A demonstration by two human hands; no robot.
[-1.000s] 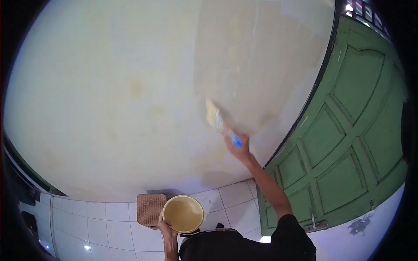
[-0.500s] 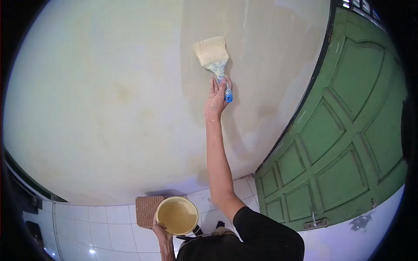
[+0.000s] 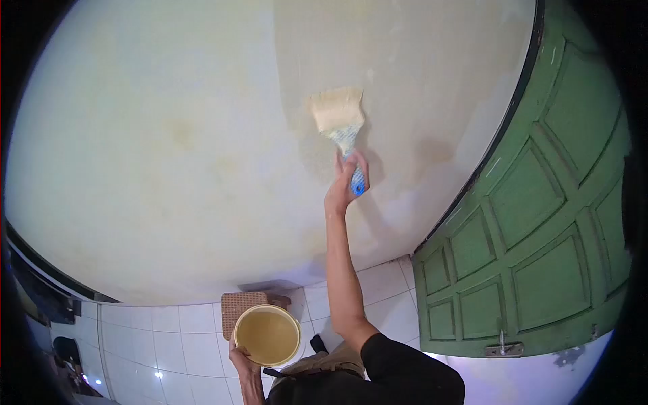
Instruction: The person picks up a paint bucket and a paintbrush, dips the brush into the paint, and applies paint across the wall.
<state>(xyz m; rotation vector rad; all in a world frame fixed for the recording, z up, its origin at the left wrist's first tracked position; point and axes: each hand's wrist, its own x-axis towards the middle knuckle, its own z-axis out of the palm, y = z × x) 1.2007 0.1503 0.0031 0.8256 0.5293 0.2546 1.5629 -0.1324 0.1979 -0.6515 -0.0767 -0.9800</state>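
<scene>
My right hand is wrapped round the blue-patterned handle of a wide paintbrush, its pale bristles pointing up against the wall. Around and above the brush the wall has a darker, wet-looking patch with a straight left edge. Low in the view, my left hand grips the rim of a cream bucket at its left side. Yellowish-brown liquid or a like-coloured inside shows in the bucket; I cannot tell how deep it is.
A green panelled door with a metal latch stands to the right, beside a dark frame. Behind the bucket is a brown woven stool near the wall's foot. White tiles cover the floor. Dark objects stand at the far left.
My right hand and the brush have moved down the wall and slightly right. My view has shifted a little, and the bucket sits slightly further left in it, still in my left hand.
</scene>
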